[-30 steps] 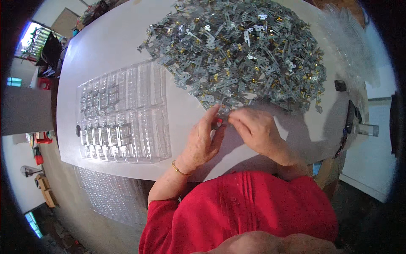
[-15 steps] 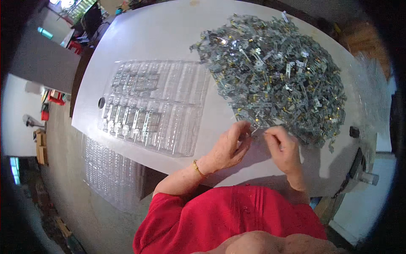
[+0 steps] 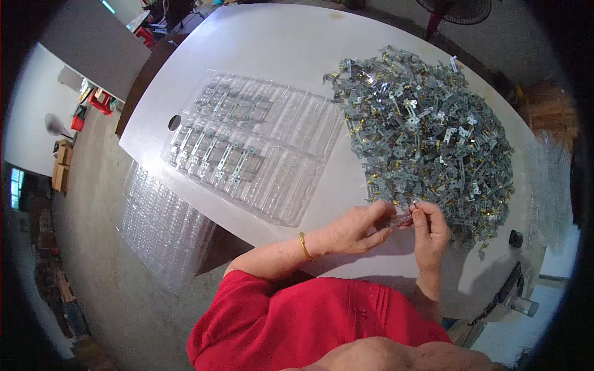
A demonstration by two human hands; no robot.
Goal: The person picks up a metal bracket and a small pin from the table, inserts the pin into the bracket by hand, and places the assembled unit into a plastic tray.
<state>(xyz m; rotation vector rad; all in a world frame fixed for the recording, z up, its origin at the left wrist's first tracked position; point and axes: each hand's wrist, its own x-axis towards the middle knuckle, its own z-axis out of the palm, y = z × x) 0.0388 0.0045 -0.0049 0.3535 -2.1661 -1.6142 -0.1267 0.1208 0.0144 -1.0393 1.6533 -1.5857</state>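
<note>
At the near edge of a big heap of small metal brackets (image 3: 427, 136), some with brass-coloured bits, my two hands meet over the white table. Thumb and fingertips of my right hand (image 3: 431, 238) are pinched on a small metal bracket (image 3: 405, 219), mostly hidden by the fingers. My left hand (image 3: 359, 230), with a gold bangle at its wrist, is curled around the other end of that piece. To the left lies a clear plastic tray (image 3: 291, 191) with two rows of long slots. Several metal brackets (image 3: 226, 157) lie in the slots of its left half.
A stack of clear ribbed trays (image 3: 161, 222) stands below the table's left edge. Clear plastic sheets (image 3: 550, 191) hang at the right edge, near a small black object (image 3: 515, 238). A dark round hole (image 3: 174, 122) is beside the tray. A fan (image 3: 455, 9) stands beyond the table.
My hands have come closer together, meeting at the small bracket between them. The whole view has shifted and turned slightly, so the heap and tray sit farther right.
</note>
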